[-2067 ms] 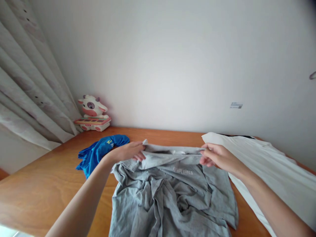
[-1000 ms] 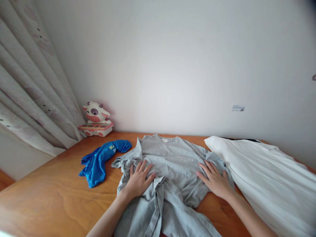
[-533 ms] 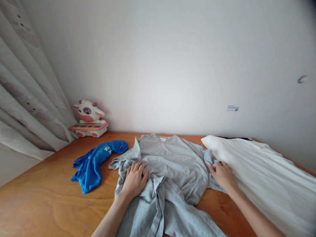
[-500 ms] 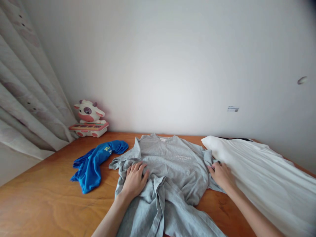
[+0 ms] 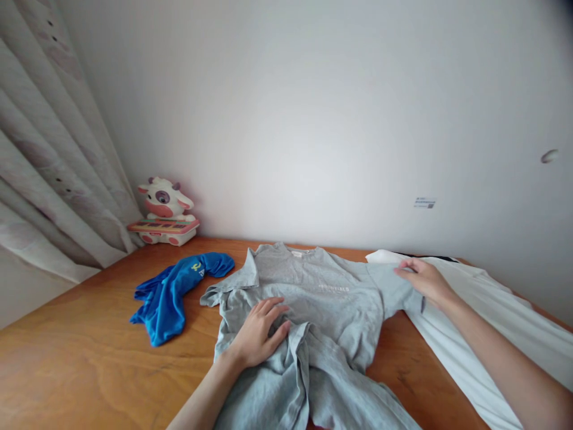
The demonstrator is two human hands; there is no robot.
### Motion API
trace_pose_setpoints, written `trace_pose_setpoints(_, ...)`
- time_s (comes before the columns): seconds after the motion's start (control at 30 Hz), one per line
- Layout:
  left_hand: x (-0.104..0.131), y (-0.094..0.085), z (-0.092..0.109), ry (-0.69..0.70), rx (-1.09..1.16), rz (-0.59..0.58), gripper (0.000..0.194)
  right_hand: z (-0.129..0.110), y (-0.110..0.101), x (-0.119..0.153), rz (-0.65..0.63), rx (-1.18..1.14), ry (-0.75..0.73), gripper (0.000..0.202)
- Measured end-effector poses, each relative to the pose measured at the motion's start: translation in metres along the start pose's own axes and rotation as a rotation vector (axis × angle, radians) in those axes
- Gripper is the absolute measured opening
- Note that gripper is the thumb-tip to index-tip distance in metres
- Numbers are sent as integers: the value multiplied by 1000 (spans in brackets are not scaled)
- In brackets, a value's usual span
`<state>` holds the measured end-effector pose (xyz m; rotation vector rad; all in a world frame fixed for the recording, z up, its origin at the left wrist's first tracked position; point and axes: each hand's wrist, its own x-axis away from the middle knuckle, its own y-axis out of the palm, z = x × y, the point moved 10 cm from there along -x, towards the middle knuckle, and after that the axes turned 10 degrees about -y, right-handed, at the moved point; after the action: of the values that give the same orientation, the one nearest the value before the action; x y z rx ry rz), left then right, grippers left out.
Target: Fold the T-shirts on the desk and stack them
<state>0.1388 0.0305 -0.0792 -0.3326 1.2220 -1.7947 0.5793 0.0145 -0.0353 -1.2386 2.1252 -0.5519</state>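
A grey T-shirt (image 5: 322, 298) with white lettering on its chest lies on the wooden table, its collar toward the wall and its lower part bunched and folded near me. My left hand (image 5: 262, 331) rests on the left side of the shirt with its fingers spread. At the other side, my right hand (image 5: 423, 278) pinches the edge of the shirt's right sleeve, which is stretched outward over the edge of a white cloth (image 5: 487, 316). Beneath the lower folds, part of the shirt is hidden.
A crumpled blue garment (image 5: 174, 298) lies left of the shirt on the wooden table (image 5: 89, 346). Behind it, a toy cow with a keyboard (image 5: 165, 215) stands by the wall. A curtain (image 5: 58, 149) hangs at the left.
My right hand has moved outward and up, drawing the sleeve from a bunched shape to flat. My left hand has slid a little to the right on the shirt.
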Motion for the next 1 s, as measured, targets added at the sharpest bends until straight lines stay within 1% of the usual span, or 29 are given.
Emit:
trace_pose_setpoints(0.07,0,-5,1,29,11,16,39,-15,-24,-3,106,189,-87,4)
trace_pose_setpoints(0.1,0,-7,0,37,13,22,39,-21,-32,-2,143,296,-117,6)
trace_pose_setpoints(0.17,0,-8,1,54,18,25,36,-34,-37,4,187,527,-144,13)
trace_pose_setpoints(0.2,0,-8,2,66,24,23,34,-40,-32,9,174,614,-151,16)
trace_pose_setpoints(0.23,1,-8,4,80,31,19,32,-46,-21,17,116,649,-172,17)
trace_pose_setpoints(0.27,1,-9,7,95,38,16,29,-53,-3,27,5,615,-210,17)
trace_pose_setpoints(0.3,1,-10,10,110,44,12,27,-61,19,41,-144,538,-254,17)
trace_pose_setpoints(0.33,1,-11,14,122,46,5,26,-70,44,61,-324,429,-305,20)
trace_pose_setpoints(0.37,2,-11,18,132,47,-11,26,-78,66,86,-496,330,-328,27)
trace_pose_setpoints(0.4,4,-11,22,135,49,-39,28,-82,81,110,-617,271,-301,34)
trace_pose_setpoints(0.43,7,-10,26,130,52,-79,31,-83,91,133,-699,233,-266,38)
trace_pose_setpoints(0.47,11,-9,30,115,52,-124,35,-84,96,153,-736,205,-249,40)
trace_pose_setpoints(0.5,18,-7,34,91,42,-166,42,-85,99,169,-746,182,-248,43)
trace_pose_setpoints(0.53,26,-5,38,62,19,-197,52,-83,101,182,-733,180,-247,51)
trace_pose_setpoints(0.57,35,-4,41,26,-20,-212,64,-80,101,192,-705,191,-251,58)
trace_pose_setpoints(0.6,44,-3,43,-11,-73,-216,78,-77,101,199,-674,212,-253,60)
trace_pose_setpoints(0.63,54,-1,45,-45,-130,-222,92,-74,101,204,-645,239,-257,53)
trace_pose_setpoints(0.67,64,2,45,-75,-178,-236,104,-72,102,207,-618,267,-268,38)
trace_pose_setpoints(0.7,72,6,45,-102,-212,-263,111,-72,102,209,-597,289,-290,23)
trace_pose_setpoints(0.73,79,11,44,-128,-232,-292,111,-74,101,210,-576,306,-318,12)
trace_pose_setpoints(0.77,84,14,42,-149,-241,-322,107,-77,97,209,-553,320,-348,11)
trace_pose_setpoints(0.83,85,13,35,-180,-247,-349,93,-83,83,206,-484,343,-404,16)
trace_pose_setpoints(0.9,81,2,26,-194,-265,-350,85,-86,60,201,-408,345,-448,20)
trace_pose_setpoints(0.93,78,-6,22,-188,-273,-352,79,-85,48,199,-382,335,-459,21)
trace_pose_setpoints(1.0,73,-28,13,-173,-274,-361,61,-76,27,197,-374,309,-446,21)
